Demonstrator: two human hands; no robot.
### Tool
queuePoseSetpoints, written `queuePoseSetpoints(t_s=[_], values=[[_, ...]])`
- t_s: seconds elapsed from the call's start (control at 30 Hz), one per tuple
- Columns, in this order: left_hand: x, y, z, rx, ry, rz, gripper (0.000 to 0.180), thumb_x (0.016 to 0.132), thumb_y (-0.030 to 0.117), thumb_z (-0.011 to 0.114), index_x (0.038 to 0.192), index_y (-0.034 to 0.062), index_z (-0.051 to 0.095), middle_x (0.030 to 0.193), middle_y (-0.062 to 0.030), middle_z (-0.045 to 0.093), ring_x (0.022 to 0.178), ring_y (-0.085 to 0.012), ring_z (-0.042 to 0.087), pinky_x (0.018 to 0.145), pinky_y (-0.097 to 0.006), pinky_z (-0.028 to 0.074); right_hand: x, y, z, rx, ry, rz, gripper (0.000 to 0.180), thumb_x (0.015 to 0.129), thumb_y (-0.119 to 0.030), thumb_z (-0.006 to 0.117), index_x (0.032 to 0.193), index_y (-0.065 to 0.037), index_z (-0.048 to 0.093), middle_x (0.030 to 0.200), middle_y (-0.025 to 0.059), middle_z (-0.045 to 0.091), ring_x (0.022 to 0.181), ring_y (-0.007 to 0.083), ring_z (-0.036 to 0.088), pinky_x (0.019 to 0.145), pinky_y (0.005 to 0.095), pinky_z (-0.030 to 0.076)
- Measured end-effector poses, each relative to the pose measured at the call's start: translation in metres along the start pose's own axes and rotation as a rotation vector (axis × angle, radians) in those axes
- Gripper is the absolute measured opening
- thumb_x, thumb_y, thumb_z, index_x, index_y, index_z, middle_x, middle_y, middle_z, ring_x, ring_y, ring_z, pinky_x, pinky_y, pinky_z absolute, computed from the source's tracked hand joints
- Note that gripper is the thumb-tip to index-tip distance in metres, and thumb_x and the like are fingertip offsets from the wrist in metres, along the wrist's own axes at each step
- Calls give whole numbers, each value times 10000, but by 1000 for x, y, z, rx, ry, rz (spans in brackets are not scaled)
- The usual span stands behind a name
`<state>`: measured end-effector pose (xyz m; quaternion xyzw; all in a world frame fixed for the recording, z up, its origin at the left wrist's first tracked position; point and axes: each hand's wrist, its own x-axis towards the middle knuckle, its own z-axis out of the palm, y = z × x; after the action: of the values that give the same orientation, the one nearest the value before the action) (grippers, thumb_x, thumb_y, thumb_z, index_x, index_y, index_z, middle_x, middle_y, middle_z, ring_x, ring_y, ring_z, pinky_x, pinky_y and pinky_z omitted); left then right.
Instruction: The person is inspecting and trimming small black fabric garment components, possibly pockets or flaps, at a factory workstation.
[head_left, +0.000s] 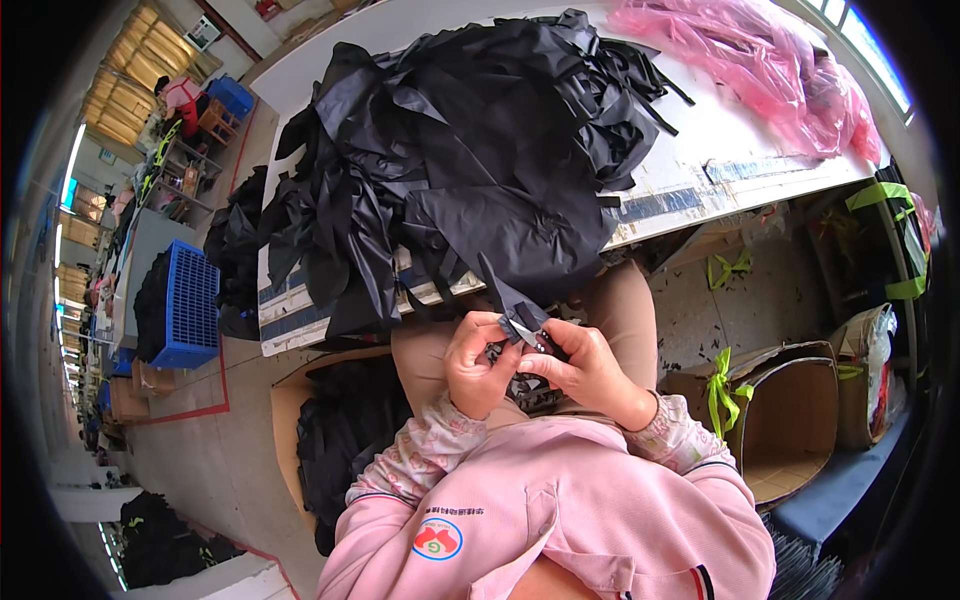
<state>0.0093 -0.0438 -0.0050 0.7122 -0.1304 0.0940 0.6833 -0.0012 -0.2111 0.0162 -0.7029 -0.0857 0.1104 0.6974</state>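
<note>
Above my lap, my left hand [478, 366] and my right hand [592, 374] are close together, thumbs and fingers pinched. Between them they hold a strip of black fabric [513, 303], its pointed end rising toward the table edge. A small pale, shiny piece [524, 334] shows between my fingertips at the strip; I cannot make out whether it is a blade or part of the strip. Just beyond my hands, a large heap of thin black fabric pieces [470, 130] covers much of the table and hangs over its near edge.
The white table [690, 130] has a worn edge and bears pink plastic sheeting [760, 75] at far right. A carton of black pieces [350, 420] stands left of my legs, an open carton [790, 430] on the right. Farther left are a blue crate [190, 305] and another person [183, 100].
</note>
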Motion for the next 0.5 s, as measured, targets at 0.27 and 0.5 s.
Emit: queuePoseSetpoints(t_s=[0.27, 0.5], values=[[1, -1, -1, 65, -23, 38, 150, 752, -64, 688, 891, -17, 658, 956, -71, 611, 845, -156, 592, 724, -256, 463, -2, -8, -1, -46, 5, 10, 296, 868, -245, 709, 836, 18, 578, 566, 6, 459, 562, 51, 373, 467, 253, 355], [-2, 1, -2, 101, -54, 37, 161, 740, -67, 687, 890, -18, 657, 951, -73, 612, 854, -163, 596, 729, -261, 469, -3, -4, -4, -61, -8, 21, 300, 877, -251, 698, 811, 15, 574, 549, 8, 474, 522, 50, 423, 455, 261, 378]])
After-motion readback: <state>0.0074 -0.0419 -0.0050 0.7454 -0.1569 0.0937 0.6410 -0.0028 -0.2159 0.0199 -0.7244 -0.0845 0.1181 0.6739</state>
